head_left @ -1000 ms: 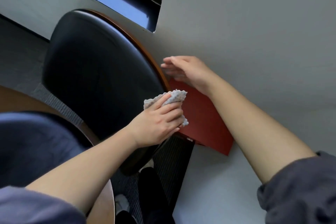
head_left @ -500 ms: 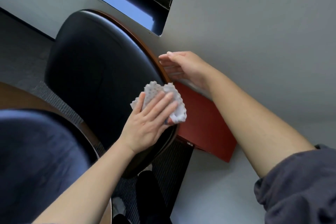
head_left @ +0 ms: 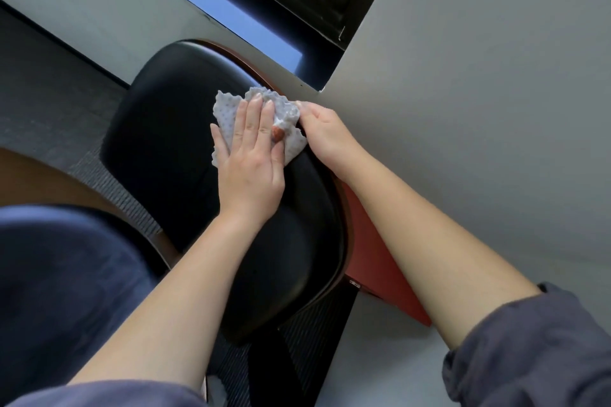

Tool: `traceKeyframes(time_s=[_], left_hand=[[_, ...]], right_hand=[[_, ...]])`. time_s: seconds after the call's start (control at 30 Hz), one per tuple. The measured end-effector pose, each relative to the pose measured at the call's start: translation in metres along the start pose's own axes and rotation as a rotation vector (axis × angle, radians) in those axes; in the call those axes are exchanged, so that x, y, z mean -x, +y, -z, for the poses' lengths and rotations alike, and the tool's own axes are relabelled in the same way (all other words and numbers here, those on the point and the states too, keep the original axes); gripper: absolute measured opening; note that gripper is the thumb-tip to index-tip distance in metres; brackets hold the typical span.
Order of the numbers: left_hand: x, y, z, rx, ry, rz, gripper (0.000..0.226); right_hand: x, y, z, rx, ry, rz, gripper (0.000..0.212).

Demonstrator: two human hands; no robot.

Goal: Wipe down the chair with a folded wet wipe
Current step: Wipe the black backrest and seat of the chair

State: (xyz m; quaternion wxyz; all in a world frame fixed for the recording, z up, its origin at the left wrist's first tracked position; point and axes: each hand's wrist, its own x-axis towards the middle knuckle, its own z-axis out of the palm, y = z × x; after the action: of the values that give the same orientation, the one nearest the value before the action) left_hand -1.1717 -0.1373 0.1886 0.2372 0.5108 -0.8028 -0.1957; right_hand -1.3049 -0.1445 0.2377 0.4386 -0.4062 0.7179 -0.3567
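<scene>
The chair (head_left: 165, 129) has a black padded backrest with a brown wooden rim and fills the middle of the view. A white dotted wet wipe (head_left: 228, 109) lies flat on the upper right part of the backrest. My left hand (head_left: 251, 158) presses down on the wipe with fingers spread flat. My right hand (head_left: 325, 135) grips the chair's right rim just beside the wipe, fingers curled over the edge. A red fingertip shows through the wipe between the two hands.
A grey wall (head_left: 479, 109) stands close on the right. A reddish-brown panel (head_left: 373, 258) sits between chair and wall. A window (head_left: 231, 6) is above. Dark carpet (head_left: 49, 102) lies left, and a wooden edge (head_left: 39, 182) is at lower left.
My left hand has slid the wipe up along the backrest towards its top right. My right hand has moved in to hold the rim next to the wipe.
</scene>
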Motion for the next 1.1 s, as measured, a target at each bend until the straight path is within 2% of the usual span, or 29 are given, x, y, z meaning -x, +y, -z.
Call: traceKeyframes(time_s=[0.2, 0.37, 0.47, 0.6, 0.67, 0.8, 0.87, 1.0, 1.1], left_hand=[[-0.039, -0.014, 0.003, -0.02, 0.019, 0.068, 0.056], [-0.058, -0.028, 0.007, -0.041, 0.054, 0.047, 0.056], [-0.063, -0.034, 0.008, -0.051, 0.127, 0.016, 0.053], [-0.061, -0.034, 0.013, -0.014, 0.314, -0.023, 0.035], [-0.064, -0.041, 0.024, 0.075, 0.346, 0.039, 0.03], [-0.079, -0.075, 0.061, 0.217, 0.518, 0.349, 0.027], [-0.082, -0.075, 0.069, 0.262, 0.555, 0.423, 0.026], [-0.063, -0.036, 0.041, 0.293, 0.323, 0.145, 0.027], [-0.05, -0.036, 0.025, 0.182, 0.291, 0.051, 0.034]], right_hand=[[-0.006, 0.002, -0.008, 0.19, 0.037, -0.01, 0.04], [-0.002, 0.0, -0.008, 0.224, 0.06, 0.009, 0.041], [0.0, -0.001, -0.007, 0.24, 0.061, 0.019, 0.042], [0.002, -0.001, -0.007, 0.242, 0.062, 0.019, 0.044], [0.003, -0.002, -0.008, 0.256, 0.058, 0.021, 0.044], [0.003, -0.005, -0.008, 0.278, 0.045, 0.02, 0.046], [0.003, -0.005, -0.008, 0.281, 0.036, 0.016, 0.046], [0.003, -0.005, -0.008, 0.282, 0.047, 0.018, 0.044], [0.003, -0.004, -0.008, 0.281, 0.048, 0.014, 0.043]])
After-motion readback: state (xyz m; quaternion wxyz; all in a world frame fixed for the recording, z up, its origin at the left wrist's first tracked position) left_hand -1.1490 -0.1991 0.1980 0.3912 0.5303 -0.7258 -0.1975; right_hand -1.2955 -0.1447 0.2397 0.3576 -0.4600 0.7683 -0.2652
